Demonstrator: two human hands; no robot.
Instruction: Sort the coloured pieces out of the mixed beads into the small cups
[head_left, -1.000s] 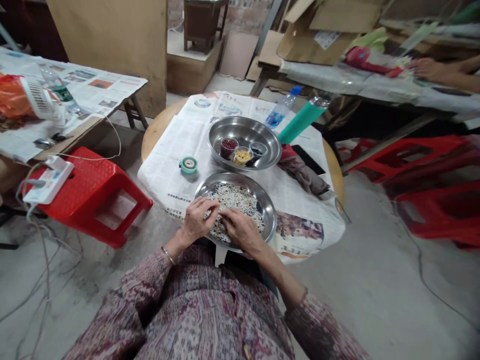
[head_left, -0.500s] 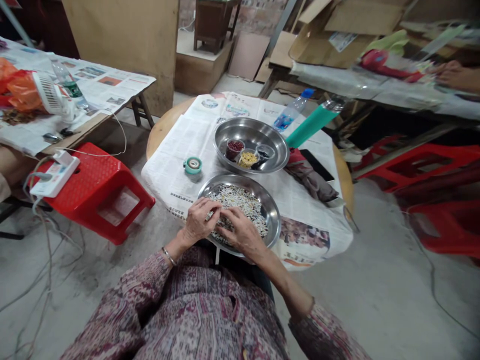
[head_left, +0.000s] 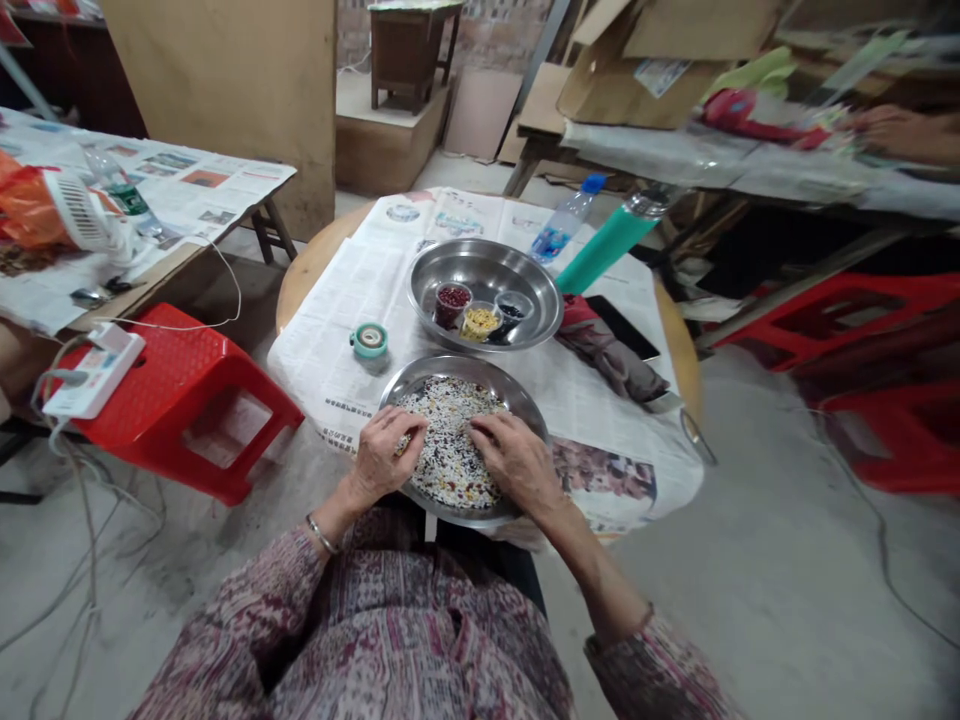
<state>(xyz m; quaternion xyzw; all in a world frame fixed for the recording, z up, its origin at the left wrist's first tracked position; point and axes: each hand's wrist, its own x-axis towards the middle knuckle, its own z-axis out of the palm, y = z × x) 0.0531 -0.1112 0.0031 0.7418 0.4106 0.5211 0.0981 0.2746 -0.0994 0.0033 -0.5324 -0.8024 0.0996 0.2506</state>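
A steel basin [head_left: 525,400] at the near edge of the round table holds mixed grains [head_left: 450,430]: mostly white and black, with some red and yellow. Over its left side, my left hand [head_left: 386,452] is curled, thumb bent toward the forefinger; any small grains inside are hidden. My right hand [head_left: 521,462] is bent over the right side, fingertips drawn together at the grains; what they pinch cannot be made out. Behind stands a second steel basin [head_left: 517,262] with three clear cups: red beans [head_left: 454,298], yellow grains [head_left: 480,322] and black grains [head_left: 512,306].
Newspaper [head_left: 337,300] covers the table. On it are a green tape roll [head_left: 369,340], a water bottle [head_left: 564,222], a green flask [head_left: 607,245], a grey cloth [head_left: 615,360] and a dark phone [head_left: 622,325]. A red stool [head_left: 187,370] with a power strip [head_left: 94,375] stands left.
My hands were together over the grains and have moved apart, left hand to the left and right hand to the right. More grains now show between them. The view has shifted slightly.
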